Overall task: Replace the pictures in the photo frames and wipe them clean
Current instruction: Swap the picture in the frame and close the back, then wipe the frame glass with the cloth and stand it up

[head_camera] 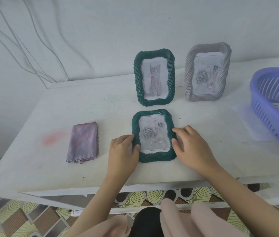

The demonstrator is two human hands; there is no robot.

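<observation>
A green frame with a rose picture lies flat on the white table, near its front edge. My left hand grips the frame's left side and my right hand holds its right side. Behind it a second green frame with a cat picture stands upright. A grey frame with a rose picture stands to the right of that one. A folded purple cloth lies on the table to the left of my hands.
A purple plastic basket sits at the table's right edge on a sheet of paper. A pink smear marks the table left of the cloth. White cables hang on the wall behind.
</observation>
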